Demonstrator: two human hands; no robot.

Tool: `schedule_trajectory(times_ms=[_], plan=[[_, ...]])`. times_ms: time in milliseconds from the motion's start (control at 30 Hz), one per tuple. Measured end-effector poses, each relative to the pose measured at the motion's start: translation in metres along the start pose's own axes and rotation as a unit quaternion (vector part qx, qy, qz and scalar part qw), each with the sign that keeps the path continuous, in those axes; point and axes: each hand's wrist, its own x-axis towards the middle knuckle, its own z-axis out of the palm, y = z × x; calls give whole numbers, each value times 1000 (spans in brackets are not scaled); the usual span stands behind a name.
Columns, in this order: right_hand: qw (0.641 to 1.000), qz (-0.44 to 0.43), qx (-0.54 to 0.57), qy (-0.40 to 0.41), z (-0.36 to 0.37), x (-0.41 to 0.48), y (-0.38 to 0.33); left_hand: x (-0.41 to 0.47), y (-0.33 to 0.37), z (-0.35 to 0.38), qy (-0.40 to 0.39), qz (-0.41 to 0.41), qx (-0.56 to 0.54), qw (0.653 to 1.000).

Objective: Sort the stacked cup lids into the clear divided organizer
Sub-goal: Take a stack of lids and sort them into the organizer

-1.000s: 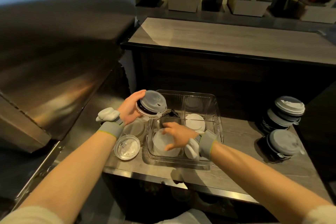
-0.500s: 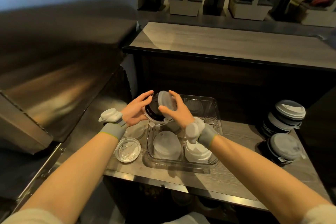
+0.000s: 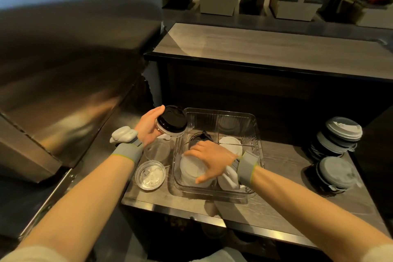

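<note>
Stack of lids (image 3: pixel 171 125): black one uppermost, clasped at the rim by left grip (image 3: pixel 148 128) and held up beside the organizer, likely as supply for sorting. Clear lids (image 3: pixel 150 174): two, on surface (image 3: pixel 282 161) below left grip, apparently set aside. Clear divided organizer (image 3: pixel 221 111): just right of left grip. White lid (image 3: pixel 190 171): in the near-left compartment under right grip (image 3: pixel 209 158), whose spread, straight fingers press it down, seemingly to seat it. Further stacks (image 3: pixel 338 134): well right of right grip, awaiting sorting.

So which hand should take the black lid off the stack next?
Probably right. The left hand grips the stack under the black lid; the right hand rests on a white lid in the organizer nearby.
</note>
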Motion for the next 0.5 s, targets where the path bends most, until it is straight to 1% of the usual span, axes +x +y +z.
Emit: schedule_trajectory(times_ms=[33,100,167,200,267,333,367,400,433,500], plan=[[1000,15,-8,-17,4,-3,1,0,-1,0,-4,-1,6,1000],[998,43,13,-42,9,-4,0,1,-3,1,-25,-13,19,999],[996,50,61,-33,6,0,-2,1,-6,2,-39,-30,28,998],[994,53,97,-5,2,0,-3,2,-7,3,-40,-32,37,998],[975,79,183,101,-10,-1,-2,4,-7,5,-43,-29,48,998],[931,131,247,236,-23,1,0,6,-5,7,-56,-28,56,996],[910,150,268,278,-30,5,2,7,-4,9,-66,-27,59,996],[900,160,283,290,-37,10,4,7,-3,12,-78,-27,61,995],[900,167,295,274,-41,16,5,8,-1,14,-90,-24,62,994],[908,178,312,214,-46,27,7,9,2,21,-117,-12,63,991]])
